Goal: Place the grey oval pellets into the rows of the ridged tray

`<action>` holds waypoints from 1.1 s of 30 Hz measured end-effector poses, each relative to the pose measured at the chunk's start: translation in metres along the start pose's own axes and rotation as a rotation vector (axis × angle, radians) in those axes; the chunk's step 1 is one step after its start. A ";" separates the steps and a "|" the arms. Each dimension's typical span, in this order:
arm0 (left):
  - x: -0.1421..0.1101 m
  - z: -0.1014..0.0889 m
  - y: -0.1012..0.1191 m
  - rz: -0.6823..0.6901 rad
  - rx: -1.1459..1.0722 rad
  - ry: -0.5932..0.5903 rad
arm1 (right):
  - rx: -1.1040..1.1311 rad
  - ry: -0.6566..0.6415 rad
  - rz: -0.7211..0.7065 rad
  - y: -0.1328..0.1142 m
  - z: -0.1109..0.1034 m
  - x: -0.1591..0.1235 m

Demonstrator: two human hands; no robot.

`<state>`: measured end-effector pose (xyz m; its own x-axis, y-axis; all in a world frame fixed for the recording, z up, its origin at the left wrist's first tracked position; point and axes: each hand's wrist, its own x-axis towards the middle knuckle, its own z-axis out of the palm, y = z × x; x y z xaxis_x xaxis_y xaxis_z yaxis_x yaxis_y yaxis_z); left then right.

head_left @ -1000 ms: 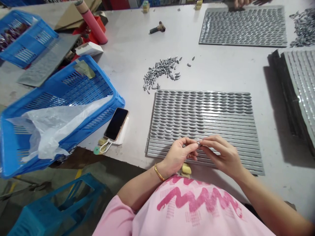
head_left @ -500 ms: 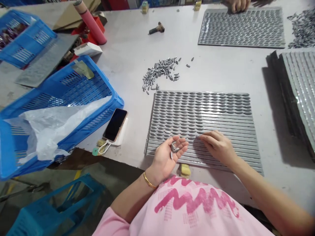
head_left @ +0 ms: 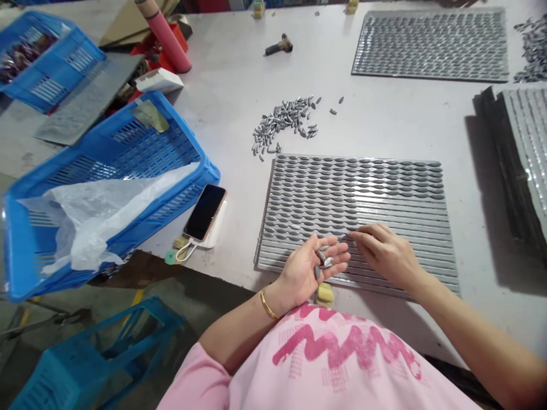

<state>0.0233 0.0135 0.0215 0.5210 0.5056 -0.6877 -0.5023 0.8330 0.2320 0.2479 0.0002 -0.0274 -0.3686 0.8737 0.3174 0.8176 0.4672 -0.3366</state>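
Observation:
My left hand (head_left: 311, 265) is palm up with fingers spread, cradling several small grey pointed-oval pieces (head_left: 323, 261). Beneath it lies a grey ridged board (head_left: 410, 239). Rows of the same pieces fill the board's far part and reach further down its left side; bare grooves show at the lower right and along the near edge. My right hand (head_left: 380, 247) pinches at the near end of the filled rows, thumb and forefinger closed on a grey piece (head_left: 347, 235) mostly hidden by the fingertips. Past the board's far left corner is a loose pile of pieces (head_left: 282, 119).
A phone (head_left: 205, 212) lies on a white block beside a blue crate (head_left: 171, 154) holding a plastic bag. A hammer-like tool (head_left: 278, 45) and a second filled board (head_left: 431, 45) lie further back. Stacked boards (head_left: 523, 154) stand at right. A blue stool (head_left: 106, 353) is below the table.
My left hand has moved right, closer to my right hand, its fingers more spread. My right hand stays at the board's rows. The other person's hand on the far board has left view.

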 end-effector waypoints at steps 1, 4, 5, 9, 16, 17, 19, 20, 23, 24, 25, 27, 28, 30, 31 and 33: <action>0.001 0.000 -0.001 -0.007 0.012 -0.015 | 0.060 0.022 0.017 -0.006 -0.004 0.003; 0.004 0.000 -0.005 -0.007 0.042 -0.089 | 0.249 0.017 -0.016 -0.028 -0.014 0.016; 0.006 0.001 -0.007 0.001 0.051 -0.110 | 0.275 -0.003 -0.044 -0.035 -0.015 0.019; 0.012 0.000 -0.016 0.025 0.131 -0.114 | 0.189 -0.076 -0.126 -0.052 -0.014 0.025; 0.013 -0.005 -0.018 -0.014 0.185 -0.207 | 0.354 -0.022 -0.043 -0.051 -0.024 0.010; 0.013 -0.004 -0.018 -0.014 0.210 -0.212 | 0.404 -0.003 -0.001 -0.050 -0.027 0.008; 0.012 -0.004 -0.018 -0.022 0.274 -0.208 | 0.451 0.028 0.059 -0.049 -0.031 0.003; 0.013 -0.004 -0.018 -0.025 0.302 -0.199 | 0.449 0.044 0.071 -0.049 -0.031 0.001; 0.015 -0.005 -0.021 0.010 0.356 -0.154 | 0.406 0.074 0.071 -0.050 -0.030 -0.006; 0.017 -0.006 -0.022 0.031 0.377 -0.140 | 0.401 0.071 0.081 -0.051 -0.030 -0.008; 0.018 -0.006 -0.023 0.052 0.402 -0.127 | 0.402 0.062 0.099 -0.051 -0.029 -0.010; 0.020 -0.007 -0.025 0.079 0.451 -0.108 | 0.414 0.047 0.136 -0.051 -0.028 -0.012; 0.020 -0.007 -0.025 0.081 0.466 -0.102 | 0.422 0.043 0.153 -0.050 -0.027 -0.013; 0.020 -0.006 -0.025 0.062 0.466 -0.082 | 0.430 0.037 0.186 -0.045 -0.024 -0.014; 0.019 -0.005 -0.024 0.049 0.450 -0.068 | 0.424 0.042 0.196 -0.041 -0.022 -0.015; 0.017 -0.005 -0.022 0.036 0.394 -0.036 | 0.369 0.080 0.182 -0.029 -0.015 -0.015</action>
<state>0.0395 0.0027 0.0018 0.5353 0.5377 -0.6514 -0.2214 0.8335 0.5062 0.2360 -0.0289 -0.0093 -0.1854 0.9402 0.2859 0.6479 0.3357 -0.6838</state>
